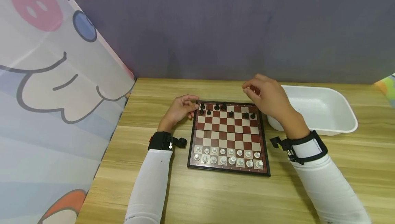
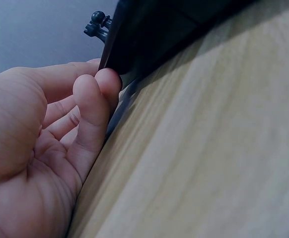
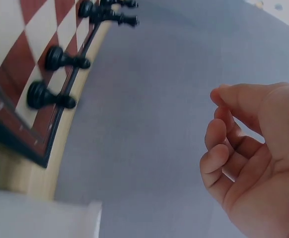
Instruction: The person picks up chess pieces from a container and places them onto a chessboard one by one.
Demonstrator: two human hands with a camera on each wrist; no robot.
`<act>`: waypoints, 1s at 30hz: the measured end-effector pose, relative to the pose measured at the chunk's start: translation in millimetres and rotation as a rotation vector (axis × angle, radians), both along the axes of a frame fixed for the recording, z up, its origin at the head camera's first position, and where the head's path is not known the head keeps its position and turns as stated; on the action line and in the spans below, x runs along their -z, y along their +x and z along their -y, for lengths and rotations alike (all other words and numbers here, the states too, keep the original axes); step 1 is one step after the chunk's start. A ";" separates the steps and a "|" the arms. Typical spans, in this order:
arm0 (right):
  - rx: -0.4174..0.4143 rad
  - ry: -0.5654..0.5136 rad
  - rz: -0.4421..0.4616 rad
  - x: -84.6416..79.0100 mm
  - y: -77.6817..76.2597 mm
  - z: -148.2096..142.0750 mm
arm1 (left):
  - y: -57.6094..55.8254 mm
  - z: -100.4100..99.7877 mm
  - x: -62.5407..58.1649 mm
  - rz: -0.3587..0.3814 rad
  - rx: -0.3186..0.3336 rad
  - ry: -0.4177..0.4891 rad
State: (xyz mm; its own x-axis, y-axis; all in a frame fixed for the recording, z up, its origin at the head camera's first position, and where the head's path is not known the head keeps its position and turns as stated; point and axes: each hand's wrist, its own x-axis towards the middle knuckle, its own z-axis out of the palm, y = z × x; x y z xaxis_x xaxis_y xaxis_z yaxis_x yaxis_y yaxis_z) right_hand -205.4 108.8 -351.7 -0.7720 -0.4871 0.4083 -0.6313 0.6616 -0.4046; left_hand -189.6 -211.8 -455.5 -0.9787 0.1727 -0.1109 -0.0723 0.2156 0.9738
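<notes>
A red-and-cream chessboard [image 1: 226, 127] with a black frame lies on the table. Two rows of white chess pieces [image 1: 232, 161] stand along its near side. Several black chess pieces [image 1: 231, 114] stand along the far side, with gaps between them. My left hand [image 1: 179, 111] grips the board's far left corner; in the left wrist view its fingertips [image 2: 91, 96] are against the black edge. Above the far right corner hovers my right hand [image 1: 269, 97]. Its fingers are loosely bent, thumb and forefinger tips close together, and no piece shows between them in the right wrist view.
A white plastic basin [image 1: 318, 130] stands right of the board, partly behind my right hand. The wooden table [image 1: 213, 196] meets a dark grey wall [image 1: 200, 28] at the back. A cartoon-printed cloth [image 1: 61, 90] hangs along the left side.
</notes>
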 end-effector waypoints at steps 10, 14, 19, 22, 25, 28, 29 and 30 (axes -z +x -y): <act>0.099 -0.086 -0.007 5.6 -3.9 -36.5 | 1.1 -2.0 5.8 0.008 -0.002 0.003; 0.151 -0.066 0.010 1.9 -5.6 -47.5 | 0.3 -1.1 5.4 0.016 0.003 0.009; 0.200 -0.017 0.033 -0.5 -8.9 -59.2 | -0.6 1.6 3.6 0.022 0.009 0.012; 0.211 0.010 0.044 -0.4 -11.5 -64.2 | -0.4 3.6 2.1 0.016 0.004 0.010; 0.221 0.039 0.083 -0.4 -12.4 -69.6 | -0.3 4.0 1.3 0.012 0.008 0.012; 0.223 0.085 0.154 -0.7 -12.0 -75.6 | -0.6 2.8 1.3 0.010 0.013 0.012; 0.217 0.104 0.179 -0.6 -12.0 -77.6 | -0.6 2.3 1.5 0.012 0.013 0.011; 0.208 0.126 0.206 -0.4 -12.0 -79.4 | -0.7 1.9 1.7 0.013 0.011 0.009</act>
State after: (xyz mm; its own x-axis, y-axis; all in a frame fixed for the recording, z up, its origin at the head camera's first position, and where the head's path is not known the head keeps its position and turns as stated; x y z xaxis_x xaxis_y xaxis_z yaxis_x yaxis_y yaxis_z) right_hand -217.4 188.2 -351.4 -0.9204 -0.3473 0.1798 -0.3910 0.8208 -0.4163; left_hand -190.3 -213.7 -457.3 -0.9753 0.1841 -0.1221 -0.0828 0.2077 0.9747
